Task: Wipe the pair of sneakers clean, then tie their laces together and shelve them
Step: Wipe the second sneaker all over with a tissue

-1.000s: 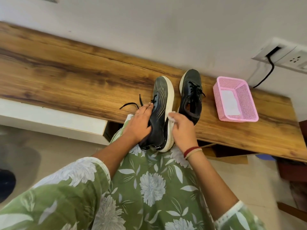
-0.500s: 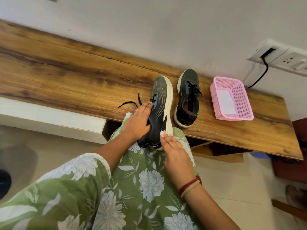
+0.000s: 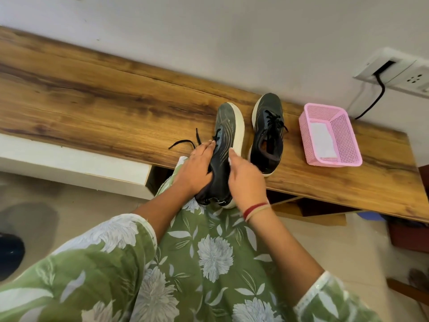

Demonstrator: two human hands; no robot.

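Observation:
A dark sneaker with a white sole point(image 3: 224, 140) lies tilted on its side, toe on the wooden bench point(image 3: 92, 101) and heel over my lap. My left hand point(image 3: 197, 169) grips its upper near the collar. My right hand point(image 3: 246, 180) presses against the sole side, holding a white wipe point(image 3: 230, 160) of which only a sliver shows at the fingertips. A loose black lace point(image 3: 181, 142) trails left of the shoe. The second sneaker point(image 3: 268, 135) stands upright on the bench just to the right, with neither hand on it.
A pink perforated basket point(image 3: 348, 140) with a white sheet inside stands right of the shoes. A wall socket with a black cable point(image 3: 380, 89) is behind it. Open shelf space point(image 3: 301, 205) shows under the bench. A dark object point(image 3: 9, 249) lies on the floor at left.
My right hand slid down the sole toward the heel, then back up to the middle of the sole. My left hand kept its hold on the sneaker.

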